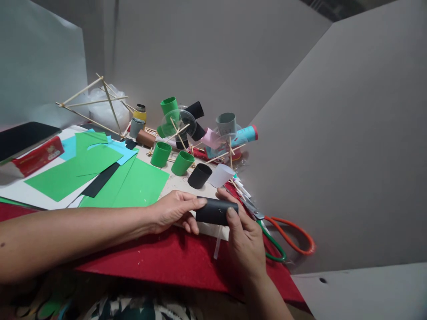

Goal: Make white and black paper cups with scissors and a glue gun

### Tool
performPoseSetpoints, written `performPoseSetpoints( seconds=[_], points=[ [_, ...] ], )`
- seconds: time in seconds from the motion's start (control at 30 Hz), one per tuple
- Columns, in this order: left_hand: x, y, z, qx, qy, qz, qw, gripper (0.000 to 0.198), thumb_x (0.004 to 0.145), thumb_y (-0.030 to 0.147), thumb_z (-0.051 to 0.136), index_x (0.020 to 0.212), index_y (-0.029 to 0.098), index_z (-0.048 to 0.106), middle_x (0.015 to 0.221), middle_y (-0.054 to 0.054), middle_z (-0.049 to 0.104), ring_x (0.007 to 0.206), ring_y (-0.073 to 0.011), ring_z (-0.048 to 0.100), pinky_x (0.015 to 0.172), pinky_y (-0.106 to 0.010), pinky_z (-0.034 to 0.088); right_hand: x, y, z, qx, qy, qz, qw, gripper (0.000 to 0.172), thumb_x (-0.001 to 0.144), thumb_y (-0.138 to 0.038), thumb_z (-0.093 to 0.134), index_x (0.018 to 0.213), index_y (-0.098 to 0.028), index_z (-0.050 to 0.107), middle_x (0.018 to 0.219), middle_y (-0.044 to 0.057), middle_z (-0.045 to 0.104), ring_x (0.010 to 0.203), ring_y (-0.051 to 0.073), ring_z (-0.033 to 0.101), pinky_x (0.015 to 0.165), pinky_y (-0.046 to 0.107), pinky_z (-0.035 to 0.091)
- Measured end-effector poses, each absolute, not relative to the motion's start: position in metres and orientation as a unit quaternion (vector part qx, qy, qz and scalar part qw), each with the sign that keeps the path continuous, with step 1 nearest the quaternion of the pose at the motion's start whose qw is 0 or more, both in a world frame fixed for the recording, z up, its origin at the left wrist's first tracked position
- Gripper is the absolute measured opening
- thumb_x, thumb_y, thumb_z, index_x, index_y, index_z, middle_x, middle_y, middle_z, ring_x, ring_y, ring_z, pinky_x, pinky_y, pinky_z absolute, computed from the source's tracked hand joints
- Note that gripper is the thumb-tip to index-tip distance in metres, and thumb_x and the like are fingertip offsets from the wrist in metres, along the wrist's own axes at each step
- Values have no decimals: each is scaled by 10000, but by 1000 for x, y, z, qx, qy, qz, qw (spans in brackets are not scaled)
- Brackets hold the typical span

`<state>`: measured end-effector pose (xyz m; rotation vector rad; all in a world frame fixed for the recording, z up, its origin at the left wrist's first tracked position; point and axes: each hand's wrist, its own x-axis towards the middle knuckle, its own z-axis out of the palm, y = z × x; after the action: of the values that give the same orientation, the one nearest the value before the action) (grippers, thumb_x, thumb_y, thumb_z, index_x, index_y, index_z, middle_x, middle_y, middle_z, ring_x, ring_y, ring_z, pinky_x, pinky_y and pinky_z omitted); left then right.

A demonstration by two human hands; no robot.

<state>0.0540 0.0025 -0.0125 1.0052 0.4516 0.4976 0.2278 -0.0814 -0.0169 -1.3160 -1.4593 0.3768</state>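
A black paper tube (215, 211) is held level between both hands above the front edge of the table. My left hand (176, 211) pinches its left end, thumb on top. My right hand (245, 231) grips the right end, with the thumb pressed on the front. Just behind stand a black paper ring (199, 176) and a white one (221, 175), with two green rings (161, 154) to their left. Farther back, paper tubes surround a clear plastic disc (187, 124) with crossed wooden sticks.
Green paper sheets (147, 182) lie on the left, beside a red box (40, 156) and a dark device (28, 138). A stick frame (108, 100) stands behind. Scissors with orange and green handles (282, 233) lie at the right edge of the red cloth (150, 262).
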Motion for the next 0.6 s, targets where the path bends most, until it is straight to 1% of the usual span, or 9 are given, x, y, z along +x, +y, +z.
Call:
performPoseSetpoints(
  seconds=[0.07, 0.13, 0.23, 0.3, 0.37, 0.43, 0.5, 0.57, 0.6],
  points=[
    [53, 2, -12, 477, 212, 227, 822, 469, 661, 570, 767, 744, 147, 581, 427, -33, 625, 378, -105, 577, 408, -152, 390, 227, -82, -18, -552, -610, 157, 546, 376, 977, -446, 481, 1221, -239, 679, 1336, 90, 612, 1260, 276, 535, 1097, 464, 379],
    [52, 2, -13, 472, 217, 234, 822, 454, 678, 560, 757, 744, 148, 576, 414, -28, 617, 363, -99, 566, 401, -144, 377, 228, -82, -20, -554, -593, 155, 564, 384, 992, -449, 447, 1222, -243, 676, 1324, 85, 620, 1258, 274, 535, 1095, 471, 372],
    [52, 4, -13, 457, 228, 244, 824, 418, 728, 524, 734, 787, 136, 594, 437, -30, 629, 377, -102, 584, 412, -143, 390, 230, -83, -25, -553, -556, 155, 601, 361, 997, -431, 442, 1118, -236, 720, 1359, 87, 592, 1256, 290, 537, 1039, 477, 428],
    [53, 5, -13, 443, 231, 256, 828, 378, 754, 476, 733, 811, 125, 607, 499, -35, 655, 417, -113, 621, 427, -152, 423, 230, -84, -27, -553, -544, 128, 618, 359, 995, -414, 443, 1069, -214, 732, 1370, 104, 580, 1243, 305, 549, 1005, 491, 457],
    [54, 6, -13, 427, 227, 272, 832, 322, 767, 408, 738, 828, 114, 623, 601, -39, 681, 476, -124, 662, 435, -158, 453, 229, -86, -27, -558, -550, 58, 619, 328, 993, -371, 452, 1105, -210, 714, 1349, 113, 591, 1252, 304, 540, 1027, 523, 433],
    [55, 6, -13, 417, 221, 282, 835, 274, 778, 351, 734, 852, 105, 640, 724, -52, 700, 533, -131, 692, 438, -159, 475, 228, -88, -27, -545, -586, -33, 599, 284, 973, -298, 497, 1182, -232, 677, 1339, 106, 589, 1268, 300, 522, 1047, 553, 405],
    [55, 6, -13, 416, 219, 282, 836, 255, 795, 330, 718, 884, 100, 654, 823, -74, 712, 568, -130, 704, 445, -156, 489, 228, -90, -27, -516, -640, -108, 559, 318, 926, -210, 571, 1229, -272, 644, 1379, 93, 546, 1272, 301, 509, 1040, 567, 408],
    [55, 5, -13, 422, 219, 278, 834, 263, 808, 335, 706, 907, 95, 666, 886, -99, 721, 591, -127, 709, 456, -152, 496, 228, -90, -25, -488, -687, -165, 512, 377, 875, -137, 628, 1218, -292, 641, 1402, 87, 514, 1263, 307, 508, 1027, 575, 414],
    [55, 5, -13, 426, 220, 277, 833, 275, 810, 345, 706, 916, 93, 671, 904, -108, 725, 601, -126, 710, 461, -150, 496, 228, -90, -24, -481, -701, -189, 492, 380, 859, -112, 643, 1195, -290, 647, 1398, 88, 514, 1259, 310, 506, 1027, 580, 412]
  ],
)
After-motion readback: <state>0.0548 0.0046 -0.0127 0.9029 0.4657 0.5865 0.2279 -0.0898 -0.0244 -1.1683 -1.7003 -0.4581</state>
